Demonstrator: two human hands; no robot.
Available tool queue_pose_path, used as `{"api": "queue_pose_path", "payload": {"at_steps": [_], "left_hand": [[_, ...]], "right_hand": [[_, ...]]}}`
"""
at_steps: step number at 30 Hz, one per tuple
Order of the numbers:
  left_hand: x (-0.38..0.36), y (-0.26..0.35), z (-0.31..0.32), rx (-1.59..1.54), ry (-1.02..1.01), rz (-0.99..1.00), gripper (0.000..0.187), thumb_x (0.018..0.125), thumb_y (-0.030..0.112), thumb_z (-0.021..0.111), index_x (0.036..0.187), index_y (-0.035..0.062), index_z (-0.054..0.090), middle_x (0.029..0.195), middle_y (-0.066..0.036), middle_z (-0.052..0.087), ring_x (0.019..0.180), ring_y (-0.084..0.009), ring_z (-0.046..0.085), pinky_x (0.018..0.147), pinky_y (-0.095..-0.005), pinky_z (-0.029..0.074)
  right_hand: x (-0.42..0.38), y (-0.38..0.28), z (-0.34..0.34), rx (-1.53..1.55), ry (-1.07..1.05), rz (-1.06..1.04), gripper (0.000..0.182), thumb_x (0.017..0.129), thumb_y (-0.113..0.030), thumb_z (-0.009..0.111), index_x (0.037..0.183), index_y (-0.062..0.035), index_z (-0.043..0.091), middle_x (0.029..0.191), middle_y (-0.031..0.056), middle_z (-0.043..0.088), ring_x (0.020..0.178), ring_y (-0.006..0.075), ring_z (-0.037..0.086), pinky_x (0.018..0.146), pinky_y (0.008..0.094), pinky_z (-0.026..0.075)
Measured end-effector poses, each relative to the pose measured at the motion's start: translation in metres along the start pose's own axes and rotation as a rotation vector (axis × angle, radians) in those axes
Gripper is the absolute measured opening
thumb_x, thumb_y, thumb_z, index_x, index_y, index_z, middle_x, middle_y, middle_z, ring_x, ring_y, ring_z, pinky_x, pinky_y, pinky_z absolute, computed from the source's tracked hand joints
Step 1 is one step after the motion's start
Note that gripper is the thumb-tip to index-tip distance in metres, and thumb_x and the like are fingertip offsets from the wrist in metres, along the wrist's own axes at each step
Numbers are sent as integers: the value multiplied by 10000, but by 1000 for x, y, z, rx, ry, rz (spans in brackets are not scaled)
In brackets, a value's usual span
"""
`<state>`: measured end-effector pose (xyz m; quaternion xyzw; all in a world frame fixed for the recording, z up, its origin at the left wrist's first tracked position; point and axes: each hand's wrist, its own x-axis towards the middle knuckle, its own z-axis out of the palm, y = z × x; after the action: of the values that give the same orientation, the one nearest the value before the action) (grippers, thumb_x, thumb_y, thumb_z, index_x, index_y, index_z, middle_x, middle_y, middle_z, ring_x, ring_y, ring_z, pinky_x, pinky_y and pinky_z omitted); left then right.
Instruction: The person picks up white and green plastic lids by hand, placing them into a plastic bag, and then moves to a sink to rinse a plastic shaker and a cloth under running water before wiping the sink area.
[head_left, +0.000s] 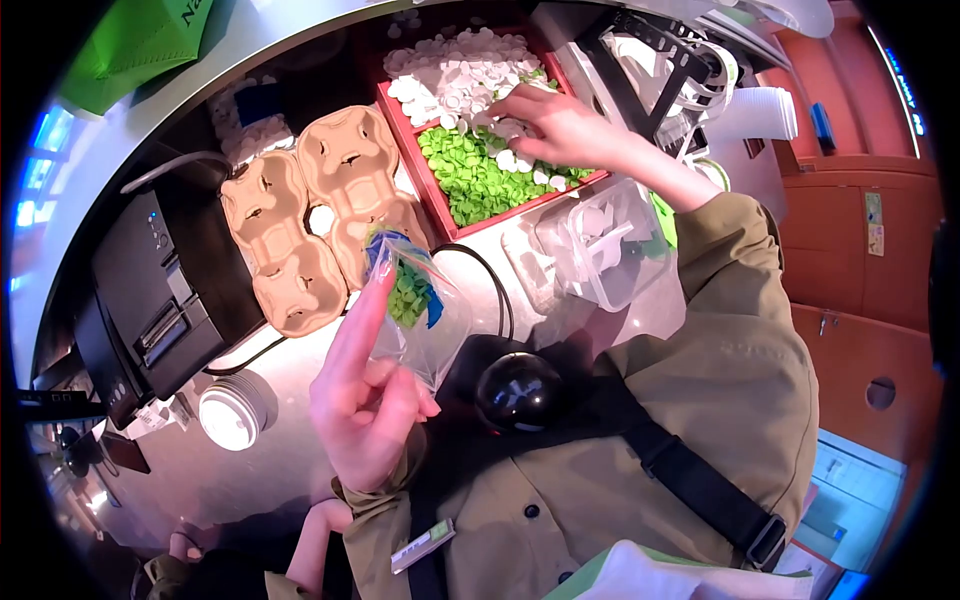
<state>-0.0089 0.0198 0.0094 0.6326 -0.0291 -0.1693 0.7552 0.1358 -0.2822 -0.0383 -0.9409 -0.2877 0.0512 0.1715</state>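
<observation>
My left hand [365,390] holds a clear plastic bag [440,335], its index finger stretched up along the bag's side and the other fingers curled at its edge. Inside or behind the clear film show green pieces [408,295] and a bit of blue. My right hand [560,125] reaches into a red divided tray [432,195], fingers apart and touching small white pieces [450,75]. Similar bright green pieces [470,175] fill the nearer compartment, with a few white ones scattered over them. What lies under my right fingertips is hidden.
Brown moulded cup carriers [285,265] stand left of the tray. A clear plastic container [610,250] sits at its near right. Further left are a black printer-like machine [150,300] and stacked white lids [230,415]. Another person's arm [315,535] shows at the bottom left.
</observation>
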Motion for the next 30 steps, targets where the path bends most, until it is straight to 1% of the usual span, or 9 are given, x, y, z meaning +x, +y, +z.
{"api": "queue_pose_path", "payload": {"at_steps": [3,6,8,9,12,18,23,28,30], "left_hand": [[-1,1,-1,12,-8,0,632,663,-167,364,1284,-53,370,1343,-192,350,536,-82,563,481,-181,447],[-2,3,10,32,126,45,566,706,-96,352,1270,-129,314,1189,-202,513,462,-36,477,428,-145,377],[-2,2,9,46,112,72,562,707,-96,354,1267,-131,317,1196,-203,506,464,-37,478,428,-147,379],[-2,1,8,55,103,84,560,708,-96,355,1266,-132,318,1200,-204,503,464,-38,479,428,-148,379],[-2,1,7,61,81,88,558,707,-97,355,1263,-132,323,1185,-201,514,465,-38,477,426,-149,379],[-2,1,9,58,109,90,563,702,-92,357,1264,-128,328,1152,-195,536,463,-37,472,424,-150,375],[-2,2,9,55,122,71,567,703,-67,370,1266,-121,333,1034,-166,590,449,-36,460,419,-152,362],[-2,3,9,56,134,60,571,699,-59,364,1268,-107,346,864,-115,627,438,-30,446,417,-149,352],[-3,2,6,41,102,45,576,692,-74,364,1268,-97,355,927,-121,584,455,-37,462,426,-153,365]], "right_hand": [[0,4,10,32,24,27,229,774,-90,536,994,-30,549,905,117,529,773,269,567,692,357,462],[1,8,7,108,19,26,172,768,-66,536,924,2,561,856,120,557,767,260,572,694,339,464],[2,10,1,148,-4,40,153,768,-63,539,898,13,566,827,119,577,754,245,581,691,322,467],[2,7,-5,263,-11,126,142,762,-54,540,879,22,567,795,106,595,731,203,588,691,293,468],[8,10,-15,317,10,253,151,724,-64,549,847,19,583,780,121,609,719,215,593,676,301,466],[7,-3,-9,13,-86,99,227,742,-108,576,954,-28,569,881,96,545,757,226,583,688,326,468],[3,8,11,-75,-13,-20,228,740,-53,539,964,-19,564,901,125,531,780,291,571,711,361,465],[7,9,-11,106,47,52,185,750,-77,561,914,0,601,851,129,597,763,268,594,699,342,464],[15,14,-23,164,-5,187,185,766,-97,573,917,7,601,820,132,617,745,245,603,696,324,462]]}}
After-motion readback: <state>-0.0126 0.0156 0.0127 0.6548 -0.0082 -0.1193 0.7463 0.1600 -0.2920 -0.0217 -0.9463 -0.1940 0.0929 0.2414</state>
